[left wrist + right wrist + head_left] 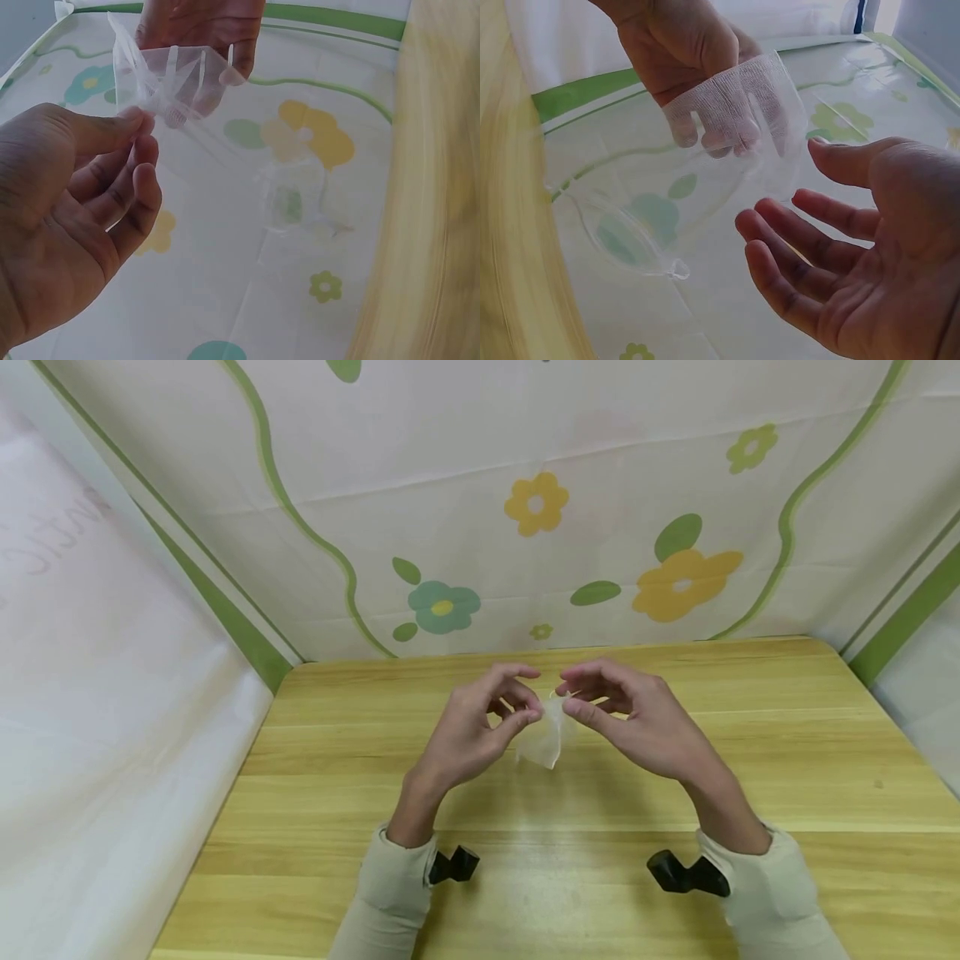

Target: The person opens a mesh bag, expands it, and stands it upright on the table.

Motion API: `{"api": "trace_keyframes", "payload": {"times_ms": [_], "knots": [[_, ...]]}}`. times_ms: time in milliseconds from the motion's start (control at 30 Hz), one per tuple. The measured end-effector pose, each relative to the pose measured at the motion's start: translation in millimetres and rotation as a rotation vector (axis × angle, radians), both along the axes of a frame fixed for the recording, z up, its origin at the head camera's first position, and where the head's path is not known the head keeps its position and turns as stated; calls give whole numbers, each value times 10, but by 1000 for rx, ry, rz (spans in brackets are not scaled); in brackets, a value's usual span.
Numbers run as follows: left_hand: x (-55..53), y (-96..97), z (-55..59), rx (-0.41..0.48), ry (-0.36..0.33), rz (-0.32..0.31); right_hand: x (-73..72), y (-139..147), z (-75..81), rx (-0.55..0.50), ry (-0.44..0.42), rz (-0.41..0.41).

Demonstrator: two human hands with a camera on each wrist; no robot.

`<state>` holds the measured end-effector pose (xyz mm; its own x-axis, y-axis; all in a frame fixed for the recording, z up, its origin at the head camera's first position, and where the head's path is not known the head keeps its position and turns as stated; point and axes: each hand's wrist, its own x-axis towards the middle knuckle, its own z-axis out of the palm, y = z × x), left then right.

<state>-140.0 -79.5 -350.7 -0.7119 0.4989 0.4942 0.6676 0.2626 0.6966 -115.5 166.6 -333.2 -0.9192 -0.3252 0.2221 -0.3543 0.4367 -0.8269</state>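
A small, sheer, whitish mesh bag (pixel 552 737) hangs between the two hands above the wooden table. My left hand (pixel 476 727) pinches it between thumb and fingertips. In the left wrist view, the crumpled film (pixel 139 79) rises from that pinch. Across from it, my right hand (pixel 637 718) has its thumb and fingers spread apart in a loose curve. In the right wrist view, its thumb tip is close by the bag's edge (pixel 791 97), and the left hand's fingers show through the mesh. A thin, clear strand with a small knot (pixel 677 268) dangles below.
The wooden table (pixel 300 860) meets a white cloth backdrop (pixel 465 460) printed with flowers. More white cloth (pixel 127 735) hangs on the left side. Black wrist mounts (pixel 453 866) stick out from the beige sleeves (pixel 393 889).
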Motion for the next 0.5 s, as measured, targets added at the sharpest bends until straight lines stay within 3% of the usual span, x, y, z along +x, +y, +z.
{"api": "trace_keyframes", "payload": {"times_ms": [200,500], "knots": [[9,0,14,-29,-24,-18,-13,21,-18,-22,-63,60],[21,8,20,-44,6,-7,-8,-13,-30,-59,-114,110]]}}
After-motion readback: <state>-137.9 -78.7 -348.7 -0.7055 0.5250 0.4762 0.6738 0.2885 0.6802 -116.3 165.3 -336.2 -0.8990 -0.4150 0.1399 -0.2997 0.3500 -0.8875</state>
